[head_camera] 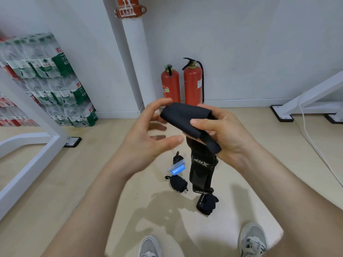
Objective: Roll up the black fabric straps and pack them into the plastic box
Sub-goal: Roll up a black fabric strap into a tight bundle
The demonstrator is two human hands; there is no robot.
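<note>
Head view: at frame centre the right hand (222,130) pinches a partly rolled strap (183,115), thumb on top, its tail hanging below. The left hand (146,138), just left of the roll, is spread and holds nothing. Lower centre, on the floor, the box (176,169) lies among three rolled straps (177,183).

The left hand (146,134) and right hand (230,132) are bare, and so are the forearms (89,201) running to the lower corners. At the bottom edge, two grey lace-up sneakers (253,240) show pale laces.
</note>
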